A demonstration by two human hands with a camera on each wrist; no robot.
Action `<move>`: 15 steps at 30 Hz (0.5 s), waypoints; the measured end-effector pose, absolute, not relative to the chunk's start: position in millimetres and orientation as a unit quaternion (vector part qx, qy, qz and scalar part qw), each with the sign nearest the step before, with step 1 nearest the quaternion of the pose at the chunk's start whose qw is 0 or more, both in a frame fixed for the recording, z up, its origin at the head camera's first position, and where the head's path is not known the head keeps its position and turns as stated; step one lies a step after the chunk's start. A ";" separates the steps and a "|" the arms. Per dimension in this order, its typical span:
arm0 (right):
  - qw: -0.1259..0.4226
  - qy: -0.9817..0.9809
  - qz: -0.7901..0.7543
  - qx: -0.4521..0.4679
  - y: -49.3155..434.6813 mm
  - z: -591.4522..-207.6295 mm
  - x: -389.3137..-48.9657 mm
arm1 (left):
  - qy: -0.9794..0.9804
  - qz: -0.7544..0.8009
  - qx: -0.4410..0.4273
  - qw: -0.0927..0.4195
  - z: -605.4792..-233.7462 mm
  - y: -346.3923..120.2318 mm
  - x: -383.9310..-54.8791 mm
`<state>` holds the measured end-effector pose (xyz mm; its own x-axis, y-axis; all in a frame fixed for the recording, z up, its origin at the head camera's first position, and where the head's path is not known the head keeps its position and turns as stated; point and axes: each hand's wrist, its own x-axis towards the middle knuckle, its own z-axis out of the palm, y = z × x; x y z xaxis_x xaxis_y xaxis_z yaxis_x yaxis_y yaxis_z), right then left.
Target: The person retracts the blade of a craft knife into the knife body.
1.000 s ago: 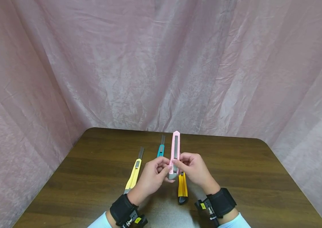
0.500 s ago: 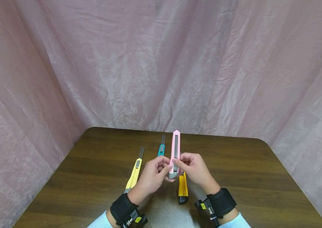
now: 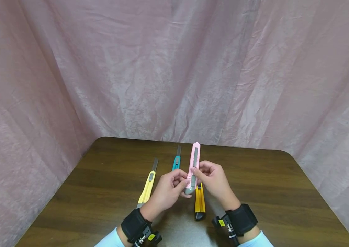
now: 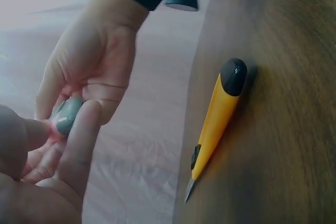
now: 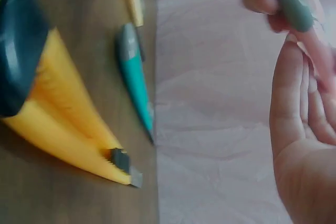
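Both hands hold a pink utility knife [image 3: 195, 154] with a grey end cap [image 4: 69, 115], raised over the table with its tip pointing away. My left hand [image 3: 169, 190] pinches its lower end near the cap. The thumb of my right hand [image 3: 214, 181] lies on the knife's front face, with the fingers behind it. No blade shows beyond the pink tip. Below the hands, an orange utility knife [image 3: 200, 202] with a black end lies on the table; a short piece of its blade shows in the right wrist view.
To the left, a yellow utility knife [image 3: 147, 188] lies with its blade extended. A teal utility knife [image 3: 176, 162], blade also out, lies farther back, partly behind the left hand. The brown wooden table [image 3: 270, 192] ends at a pink curtain [image 3: 174, 68].
The pink knife has shifted slightly right and tilts more to the right at its top. The right hand has moved up a little with it; both hands keep their hold.
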<state>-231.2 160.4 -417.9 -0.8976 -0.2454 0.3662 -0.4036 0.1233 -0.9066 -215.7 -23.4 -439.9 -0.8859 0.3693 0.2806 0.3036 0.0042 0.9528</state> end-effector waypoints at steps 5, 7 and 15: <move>0.044 -0.765 0.625 0.145 168.5 -434.4 -232.4 | 0.724 0.646 0.235 0.056 -442.7 -18.7 -205.1; 0.020 -0.775 0.619 0.129 171.9 -439.1 -224.1 | 0.756 0.604 0.248 0.051 -446.1 -15.4 -195.0; -0.073 -0.812 0.570 0.103 190.0 -452.0 -175.6 | 0.868 0.385 0.311 0.039 -458.5 7.4 -148.7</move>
